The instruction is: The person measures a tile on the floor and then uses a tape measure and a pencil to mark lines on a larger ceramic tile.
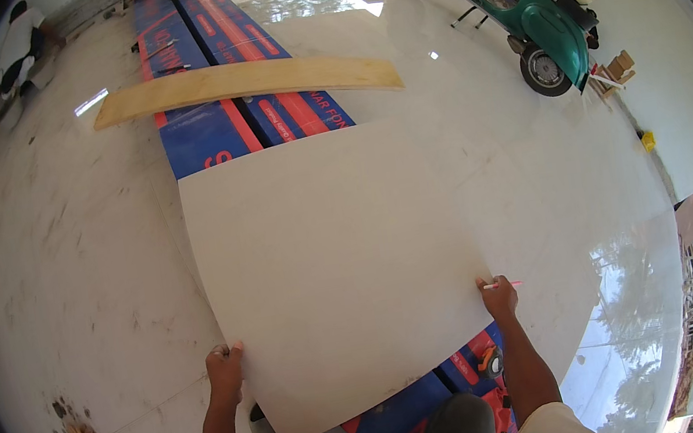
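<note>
Lying between the 2 hands, the pale panel (334,254) reaches forward, away from the person, and its long axis seems to run in this same direction, though its right edge is hard to separate from the shiny floor (525,165). The left hand (225,373) is at the left edge, so the panel lies to its right; its fingers are curled and the thumb touches the edge, but I cannot tell if the fingers go under it. The right hand (499,298) is at the opposite side, with the panel to its left; it is mostly closed and has hold of a pink pen (511,284). Neither hand is clearly nearer to the panel, but the right hand looks closer to a near corner. Below the panel are blue and red boards (207,139)
</note>
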{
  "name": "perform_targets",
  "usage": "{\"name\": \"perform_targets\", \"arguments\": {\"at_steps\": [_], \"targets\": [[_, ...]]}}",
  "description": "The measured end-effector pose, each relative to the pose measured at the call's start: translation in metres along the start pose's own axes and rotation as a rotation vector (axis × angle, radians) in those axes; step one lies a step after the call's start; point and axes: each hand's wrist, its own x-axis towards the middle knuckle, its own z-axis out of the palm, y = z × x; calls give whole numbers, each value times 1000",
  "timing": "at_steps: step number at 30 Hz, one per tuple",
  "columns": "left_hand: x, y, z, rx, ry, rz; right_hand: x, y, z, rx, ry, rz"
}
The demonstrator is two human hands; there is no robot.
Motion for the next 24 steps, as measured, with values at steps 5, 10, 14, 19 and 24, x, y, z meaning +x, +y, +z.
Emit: {"name": "perform_targets", "arguments": {"at_steps": [5,10,14,19,24], "targets": [[9,-3,-14,-21,21,7,-27,21,-3,95,-50,-42],[-8,1,-15,-98,-66,-9,-49,64,-38,155,68,-29],[-7,-4,-37,-185,-121,-10,-83,110,-57,115,104,98],[-11,9,-49,-180,49,91,-138,111,-51,144,-13,51],[-20,32,-63,-230,20,191,-160,49,-53,125,-217,-31]]}}
